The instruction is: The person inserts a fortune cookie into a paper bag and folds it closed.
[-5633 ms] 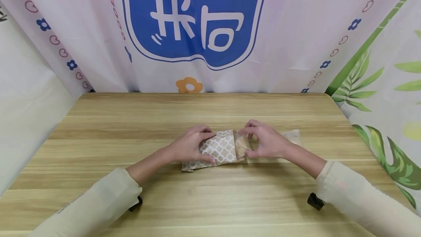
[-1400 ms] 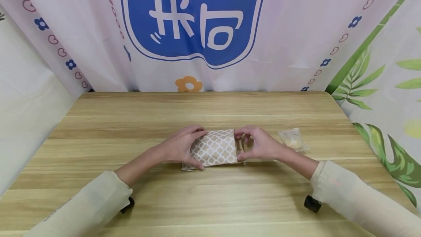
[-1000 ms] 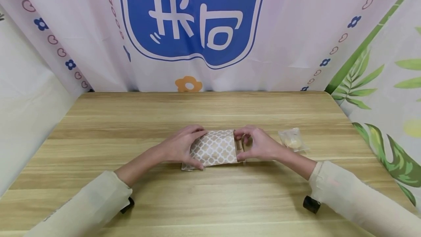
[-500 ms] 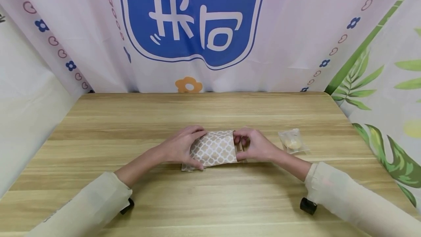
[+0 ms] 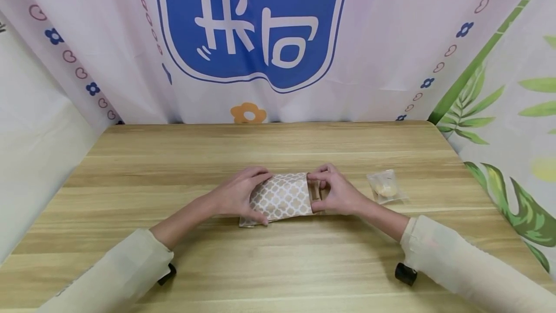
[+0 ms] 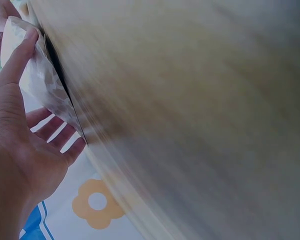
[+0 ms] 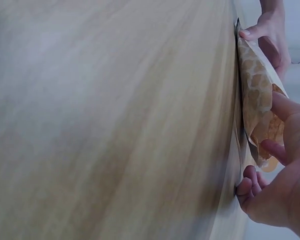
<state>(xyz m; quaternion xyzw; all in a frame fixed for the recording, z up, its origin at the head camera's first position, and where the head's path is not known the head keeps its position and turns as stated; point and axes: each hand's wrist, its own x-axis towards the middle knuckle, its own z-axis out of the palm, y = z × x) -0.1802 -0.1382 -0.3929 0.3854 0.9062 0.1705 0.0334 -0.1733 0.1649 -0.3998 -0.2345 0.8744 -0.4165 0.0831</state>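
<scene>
A paper bag (image 5: 284, 197) with a white and gold lattice print lies on its side on the table, its mouth facing right and standing apart. Over its left end is my left hand (image 5: 236, 194), thumb at the near edge and fingers at the far edge, gripping it. My right hand (image 5: 339, 194) is at the mouth, with a finger at the far rim and the thumb at the near one. In the right wrist view, the thumb and a finger of the right hand (image 7: 290, 180) hold the bag's brown inner rim (image 7: 277, 125). The inside is mostly hidden.
A small clear packet (image 5: 385, 187) with a pale yellow round piece in it lies right of the right hand. The wooden table (image 5: 269, 264) ends at a printed curtain (image 5: 369, 62) behind. Flat material shows beneath the bag's left corner.
A clear packet between the right fingers at the mouth is out of sight now. The left hand has shifted left along the bag. Lately the right fingertips have come partly out of the mouth.
</scene>
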